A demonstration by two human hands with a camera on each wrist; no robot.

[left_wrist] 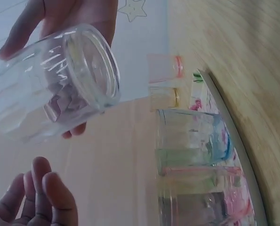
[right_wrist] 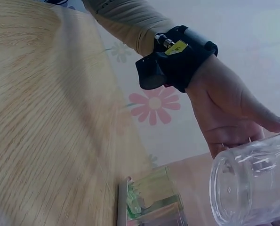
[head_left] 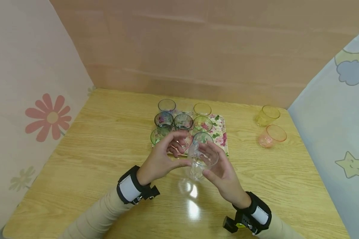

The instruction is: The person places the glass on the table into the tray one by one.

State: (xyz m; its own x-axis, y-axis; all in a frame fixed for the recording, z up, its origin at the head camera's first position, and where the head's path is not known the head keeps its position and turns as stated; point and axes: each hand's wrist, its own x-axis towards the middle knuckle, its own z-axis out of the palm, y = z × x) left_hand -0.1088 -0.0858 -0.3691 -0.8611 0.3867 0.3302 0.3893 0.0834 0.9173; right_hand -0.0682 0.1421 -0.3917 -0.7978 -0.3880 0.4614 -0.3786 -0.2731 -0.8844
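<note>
A clear, colourless glass (head_left: 203, 162) is held over the front of the table, a little tilted, its base toward the tabletop. My right hand (head_left: 224, 172) grips it from the right, thumb on the near side and fingers behind it. On the other side, my left hand (head_left: 164, 156) has its thumb tip right at the glass wall. The left fingers (left_wrist: 55, 193) are loosely bent and stand apart from the glass. Just beyond both hands is a flowered tray (head_left: 222, 141) bearing several coloured glasses, among them a green-rimmed one (head_left: 202, 123); the hands partly cover a pink one (head_left: 186, 142).
A yellow glass (head_left: 267, 116) and a pink glass (head_left: 272, 136) stand on the wooden table (head_left: 107, 132) at the far right. A brown wall (head_left: 182, 49) closes off the back, with decorated panels on the left and right sides.
</note>
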